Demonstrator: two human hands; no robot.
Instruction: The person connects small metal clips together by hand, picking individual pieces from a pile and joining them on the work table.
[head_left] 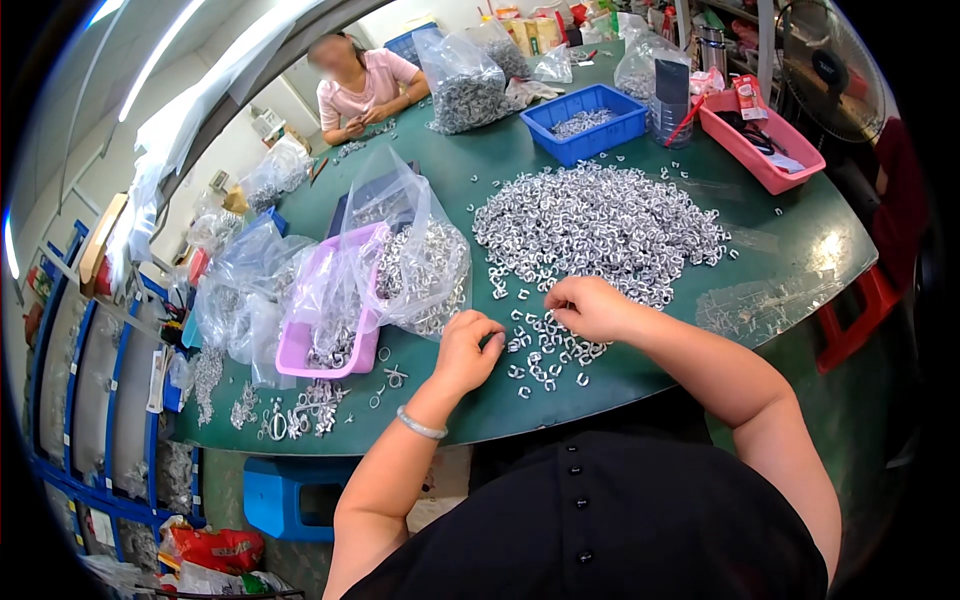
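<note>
A broad heap of small silvery C-shaped metal pieces [600,225] covers the middle of the green table. Nearer to me lies a smaller scatter of the same metal pieces [545,365]. My right hand [592,308] reaches down between the two, fingers bent and drawn together at the top of the scatter; its fingertips hide anything they grip. To the left of the scatter, my left hand [468,352] rests on the table with curled fingers, thumb close to the forefinger. Whatever that hand may hold is too small or hidden to make out.
Left of my hands stand a pink-lilac tub [290,345] and an open plastic bag [425,270] of metal parts. Loose rings and parts [315,405] lie near the front edge. A blue bin [575,150] and a coral basket [775,165] stand beyond. Another person [370,85] sits opposite.
</note>
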